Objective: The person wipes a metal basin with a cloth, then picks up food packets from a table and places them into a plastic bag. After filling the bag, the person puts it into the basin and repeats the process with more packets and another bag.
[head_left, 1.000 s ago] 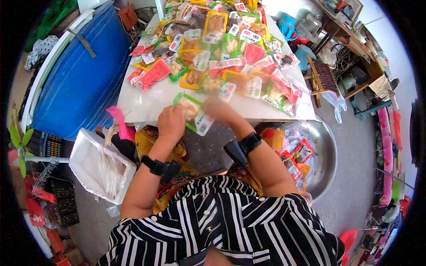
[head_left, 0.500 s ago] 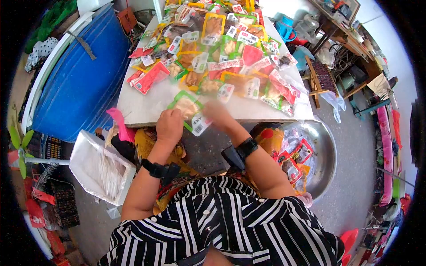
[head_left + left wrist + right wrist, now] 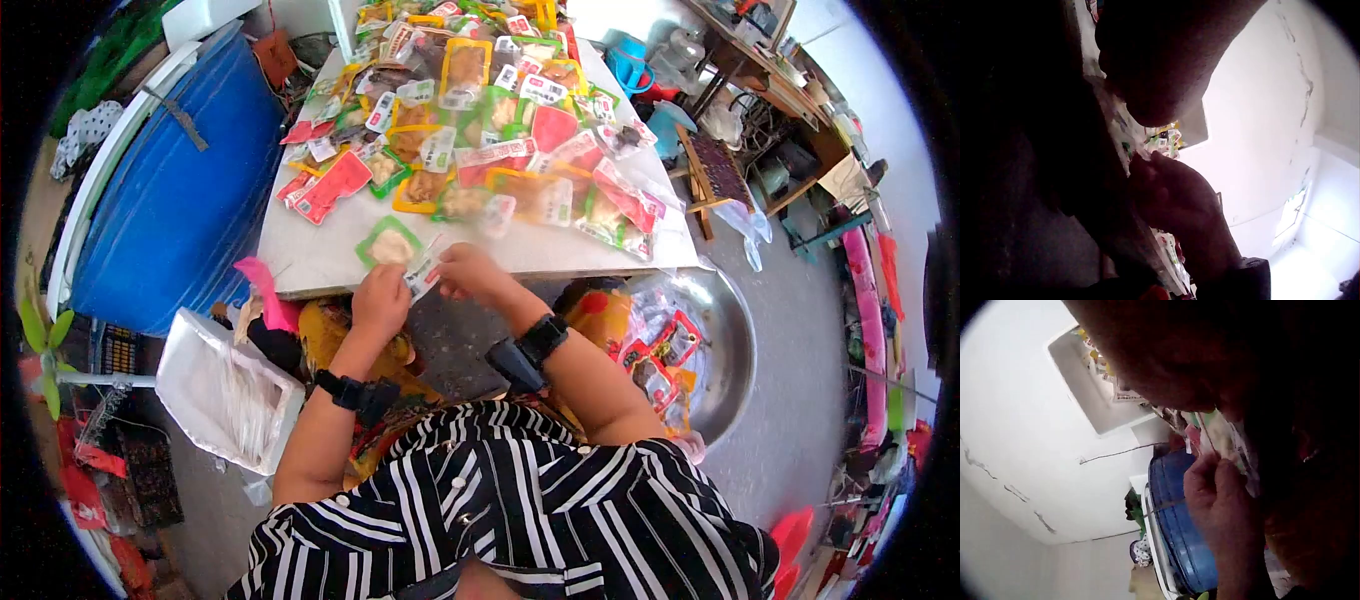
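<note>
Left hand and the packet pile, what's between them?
In the head view, a green-edged packet juts from the left hand, then bare tabletop before the packet pile.

Cluttered packing workroom indicated by 1 white-topped table (image 3: 305, 241) heaped with colourful sealed plastic food pouches (image 3: 465, 75).

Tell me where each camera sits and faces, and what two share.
On head: faces forward and down at packets; shows shirt, arms, left hand, right hand.
On left wrist: faces past left hand to right hand and white wall.
On right wrist: faces past right hand to left hand and blue barrel.
Head and right wrist views share the blue barrel.
</note>
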Demonstrator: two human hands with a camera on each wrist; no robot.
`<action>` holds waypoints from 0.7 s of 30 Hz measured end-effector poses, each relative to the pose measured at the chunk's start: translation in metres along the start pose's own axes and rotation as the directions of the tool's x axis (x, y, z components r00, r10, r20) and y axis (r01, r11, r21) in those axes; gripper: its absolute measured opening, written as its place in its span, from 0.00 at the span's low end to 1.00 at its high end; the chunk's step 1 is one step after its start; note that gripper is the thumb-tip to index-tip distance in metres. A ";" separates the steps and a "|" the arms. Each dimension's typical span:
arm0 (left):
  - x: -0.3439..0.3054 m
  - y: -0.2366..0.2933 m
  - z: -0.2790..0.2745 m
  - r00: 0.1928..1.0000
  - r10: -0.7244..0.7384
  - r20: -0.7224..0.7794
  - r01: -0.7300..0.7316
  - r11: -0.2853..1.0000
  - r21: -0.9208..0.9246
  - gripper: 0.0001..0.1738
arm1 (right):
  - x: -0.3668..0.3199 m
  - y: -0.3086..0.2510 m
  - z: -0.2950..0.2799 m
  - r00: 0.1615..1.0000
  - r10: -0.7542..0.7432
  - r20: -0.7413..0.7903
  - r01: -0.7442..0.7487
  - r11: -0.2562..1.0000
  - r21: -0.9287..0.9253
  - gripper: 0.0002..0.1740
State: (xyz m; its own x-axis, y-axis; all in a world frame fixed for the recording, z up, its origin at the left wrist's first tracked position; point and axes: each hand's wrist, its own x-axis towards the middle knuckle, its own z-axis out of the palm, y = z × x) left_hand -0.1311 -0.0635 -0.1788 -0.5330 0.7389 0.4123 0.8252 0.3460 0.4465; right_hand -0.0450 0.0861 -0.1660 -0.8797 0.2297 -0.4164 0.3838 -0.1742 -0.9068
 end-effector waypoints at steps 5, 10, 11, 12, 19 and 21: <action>0.002 0.006 0.000 0.999 0.014 0.040 -0.013 1.000 -0.011 0.07 | 0.010 0.006 0.016 0.990 -0.079 -0.121 0.107 0.963 0.246 0.08; 0.005 0.004 0.004 0.999 0.050 0.013 -0.049 0.999 -0.014 0.07 | 0.029 0.017 0.021 0.889 -0.291 -0.354 0.357 0.924 0.137 0.07; 0.005 0.004 0.005 0.999 0.036 0.021 -0.036 0.999 -0.008 0.07 | 0.027 0.022 0.013 0.827 -0.415 -0.379 0.433 0.900 -0.039 0.08; 0.005 0.004 0.006 0.999 0.019 0.034 -0.020 1.000 0.008 0.07 | 0.020 0.024 0.004 0.757 -0.533 -0.378 0.488 0.846 -0.216 0.08; 0.004 0.003 0.012 0.999 0.014 0.039 -0.014 1.000 0.000 0.07 | -0.068 0.017 -0.112 0.352 -0.826 -0.440 -0.079 0.443 -0.893 0.17; 0.006 0.003 0.012 0.999 0.009 0.044 -0.009 1.000 0.003 0.07 | -0.070 0.026 -0.137 0.374 -0.853 -0.365 -0.276 0.273 -0.921 0.17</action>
State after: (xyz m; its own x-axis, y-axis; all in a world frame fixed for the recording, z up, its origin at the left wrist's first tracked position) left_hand -0.1296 -0.0515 -0.1844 -0.5166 0.7667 0.3811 0.8307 0.3409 0.4401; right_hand 0.0646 0.1969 -0.1691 -0.5535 0.5838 0.5940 0.6068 0.7712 -0.1926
